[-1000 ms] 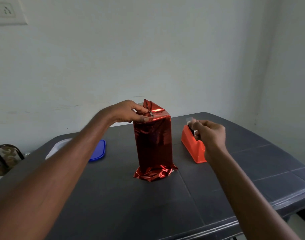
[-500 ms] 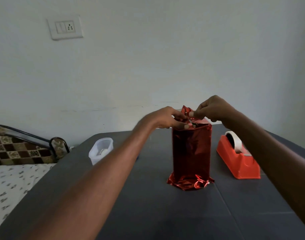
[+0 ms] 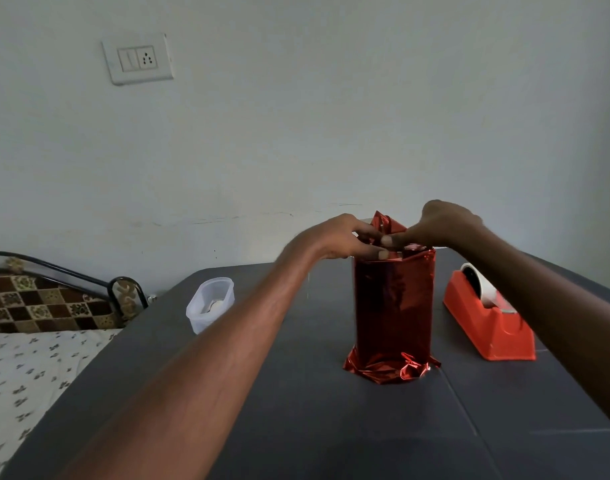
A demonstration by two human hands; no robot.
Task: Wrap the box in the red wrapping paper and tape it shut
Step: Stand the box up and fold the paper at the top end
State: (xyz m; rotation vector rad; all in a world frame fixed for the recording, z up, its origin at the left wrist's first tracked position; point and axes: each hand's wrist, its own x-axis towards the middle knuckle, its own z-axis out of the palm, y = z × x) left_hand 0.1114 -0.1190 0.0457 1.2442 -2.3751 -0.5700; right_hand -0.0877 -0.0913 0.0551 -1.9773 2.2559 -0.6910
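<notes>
A tall box wrapped in shiny red paper (image 3: 393,306) stands upright on the dark grey table (image 3: 331,427), its loose paper crumpled around the base. My left hand (image 3: 345,239) pinches the folded paper at the box's top left edge. My right hand (image 3: 438,225) presses down on the top folds from the right, thumb against the paper; a piece of tape under it is hard to make out. An orange tape dispenser (image 3: 490,320) with a white roll sits just right of the box, partly behind my right forearm.
A translucent plastic container (image 3: 210,304) stands on the table left of the box. A bed with a patterned sheet (image 3: 26,368) and dark metal headboard lies beyond the table's left edge. A white wall with a switch socket (image 3: 137,58) is behind.
My right hand left the tape dispenser and came to the box's top, meeting my left hand there. The camera view shifted left and lower.
</notes>
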